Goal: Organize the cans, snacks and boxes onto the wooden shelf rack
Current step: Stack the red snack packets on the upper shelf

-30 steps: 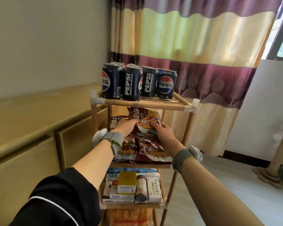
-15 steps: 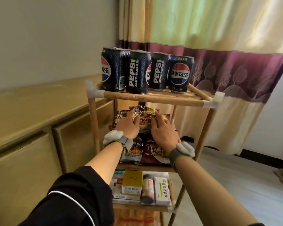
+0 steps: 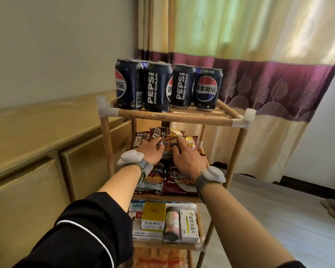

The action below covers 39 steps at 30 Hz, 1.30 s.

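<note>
A striped curtain (image 3: 259, 55) of cream, yellow-green and purple hangs behind a wooden shelf rack (image 3: 174, 118), which stands beside a low tan cabinet (image 3: 46, 132) along a pale wall. On the rack's top tier stand black Pepsi cans (image 3: 159, 87), upright and close together, at least 4 in the front row with more partly hidden behind.

On the tier below lies a heap of snack packets (image 3: 179, 180), dark red and brown. Both hands reach into this tier. The left hand (image 3: 152, 151) lies palm down on the upper packets, fingers bent over a brown noodle packet (image 3: 167, 140) that sits on top at the back of the heap. The right hand (image 3: 188, 158) lies just beside it, fingers spread and pressed on the same packet's right part. Whether either hand truly grips the packet or merely presses on it cannot be told. Each wrist wears a grey band with a white pod.

The third tier holds medicine boxes (image 3: 189, 226), a yellow-topped box (image 3: 154, 214) and a small bottle (image 3: 171, 223) lying on its side.
</note>
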Tool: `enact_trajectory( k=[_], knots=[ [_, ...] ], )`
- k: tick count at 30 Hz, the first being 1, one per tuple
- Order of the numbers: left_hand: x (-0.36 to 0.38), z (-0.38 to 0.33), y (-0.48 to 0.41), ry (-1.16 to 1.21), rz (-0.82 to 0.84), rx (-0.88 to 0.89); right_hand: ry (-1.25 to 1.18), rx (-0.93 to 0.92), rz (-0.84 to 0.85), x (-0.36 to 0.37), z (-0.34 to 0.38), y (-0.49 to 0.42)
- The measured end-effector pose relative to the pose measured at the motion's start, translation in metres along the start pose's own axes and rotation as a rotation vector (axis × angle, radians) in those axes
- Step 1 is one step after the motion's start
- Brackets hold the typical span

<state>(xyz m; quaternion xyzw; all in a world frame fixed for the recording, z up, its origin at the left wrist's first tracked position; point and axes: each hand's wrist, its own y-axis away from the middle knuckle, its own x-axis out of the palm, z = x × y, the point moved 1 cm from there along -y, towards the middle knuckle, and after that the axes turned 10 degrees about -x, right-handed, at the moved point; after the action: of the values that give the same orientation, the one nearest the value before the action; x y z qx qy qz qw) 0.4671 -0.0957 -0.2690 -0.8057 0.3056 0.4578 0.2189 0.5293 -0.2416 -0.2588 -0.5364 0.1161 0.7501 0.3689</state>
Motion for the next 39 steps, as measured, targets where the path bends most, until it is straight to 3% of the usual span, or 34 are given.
enact_trajectory(
  k=[5, 10, 16, 20, 23, 26, 29, 32, 34, 39],
  knots=[
    [-0.004, 0.005, 0.018, -0.052, -0.039, -0.012, -0.005, 0.021, 0.012, 0.001, -0.001, 0.001],
    [-0.001, 0.024, 0.060, -0.018, -0.162, 0.055, -0.115, -0.016, -0.307, 0.003, 0.004, 0.045],
    [-0.007, 0.041, 0.103, -0.012, -0.372, 0.143, -0.136, -0.163, -0.463, -0.006, -0.004, 0.098],
    [-0.009, 0.058, 0.143, 0.041, -0.521, 0.135, -0.273, -0.022, -0.499, -0.014, -0.021, 0.126],
    [-0.008, 0.068, 0.159, 0.255, -0.575, -0.064, -0.405, 0.124, -0.532, -0.009, -0.036, 0.144],
    [0.006, 0.082, 0.173, 0.404, -0.488, -0.347, -0.473, 0.246, -0.533, 0.000, -0.053, 0.165],
    [0.018, 0.096, 0.176, 0.295, -0.214, -0.504, -0.470, 0.312, -0.455, 0.017, -0.074, 0.171],
    [0.025, 0.103, 0.175, 0.110, 0.046, -0.538, -0.493, 0.332, -0.242, 0.040, -0.090, 0.171],
    [0.035, 0.110, 0.170, 0.045, 0.113, -0.543, -0.538, 0.328, -0.168, 0.051, -0.095, 0.171],
    [0.072, 0.130, 0.159, 0.116, 0.149, -0.563, -0.567, 0.294, -0.228, 0.077, -0.107, 0.173]
  ],
)
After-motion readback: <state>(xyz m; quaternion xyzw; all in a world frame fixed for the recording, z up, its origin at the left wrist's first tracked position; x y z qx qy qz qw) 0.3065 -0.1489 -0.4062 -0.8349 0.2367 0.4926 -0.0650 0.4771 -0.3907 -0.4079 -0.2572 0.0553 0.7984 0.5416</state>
